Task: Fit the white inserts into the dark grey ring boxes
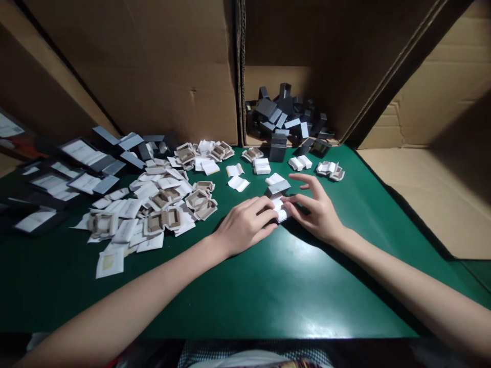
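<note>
Near the middle of the table, a small white folded card insert (282, 213) lies between my two hands. My left hand (245, 222) presses its closed fingertips against the left side of the insert. From the right, my right hand (319, 210) grips it with thumb and a bent finger, while the index finger points out above. Just behind the insert stands a small black box (278, 189) with a grey sheen on top, close to my fingertips. Another white piece (274, 178) shows beyond that box. Fingers partly hide the insert.
Loose white paper pieces and card trays (153, 202) are heaped at left. Open black boxes (82, 171) lie farther left. More black boxes (284, 115) fill a cardboard carton (351, 71) at the back. Several white inserts (262, 166) lie before it on the green table (268, 291).
</note>
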A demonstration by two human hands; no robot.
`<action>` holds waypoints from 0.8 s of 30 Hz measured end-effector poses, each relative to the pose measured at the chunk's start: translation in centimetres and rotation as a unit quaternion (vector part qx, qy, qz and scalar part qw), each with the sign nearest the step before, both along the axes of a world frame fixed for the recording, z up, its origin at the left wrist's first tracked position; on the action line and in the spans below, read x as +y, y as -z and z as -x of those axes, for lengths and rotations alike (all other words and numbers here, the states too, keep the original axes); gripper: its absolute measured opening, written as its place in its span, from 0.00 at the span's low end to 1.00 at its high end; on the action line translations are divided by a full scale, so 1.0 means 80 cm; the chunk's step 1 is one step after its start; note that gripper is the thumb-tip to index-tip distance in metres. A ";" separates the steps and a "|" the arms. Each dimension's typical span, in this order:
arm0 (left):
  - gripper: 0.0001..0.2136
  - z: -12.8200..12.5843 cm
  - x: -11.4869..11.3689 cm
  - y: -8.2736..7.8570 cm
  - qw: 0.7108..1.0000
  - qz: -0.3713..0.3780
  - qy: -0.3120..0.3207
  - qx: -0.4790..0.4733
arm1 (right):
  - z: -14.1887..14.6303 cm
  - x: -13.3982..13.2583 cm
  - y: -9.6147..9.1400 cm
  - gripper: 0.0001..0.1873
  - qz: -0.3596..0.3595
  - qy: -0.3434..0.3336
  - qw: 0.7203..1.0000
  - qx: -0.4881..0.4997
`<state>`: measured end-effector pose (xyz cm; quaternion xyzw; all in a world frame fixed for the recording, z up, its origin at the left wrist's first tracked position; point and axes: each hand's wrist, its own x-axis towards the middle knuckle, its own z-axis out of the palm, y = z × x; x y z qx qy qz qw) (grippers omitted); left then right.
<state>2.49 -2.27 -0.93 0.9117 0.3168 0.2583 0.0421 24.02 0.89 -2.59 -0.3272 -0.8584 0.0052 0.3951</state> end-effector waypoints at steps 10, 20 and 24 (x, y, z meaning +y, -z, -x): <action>0.07 -0.003 -0.005 0.006 0.995 -0.076 -0.048 0.038 | 0.001 -0.001 0.004 0.03 0.029 -0.011 0.999 0.010; 0.09 -0.008 -0.011 0.004 0.988 -0.093 -0.085 0.092 | 0.001 0.000 0.006 0.05 0.031 -0.013 0.999 -0.018; 0.09 -0.008 -0.010 0.006 0.985 -0.100 -0.090 0.105 | 0.002 -0.001 0.004 0.05 0.026 -0.011 0.999 -0.021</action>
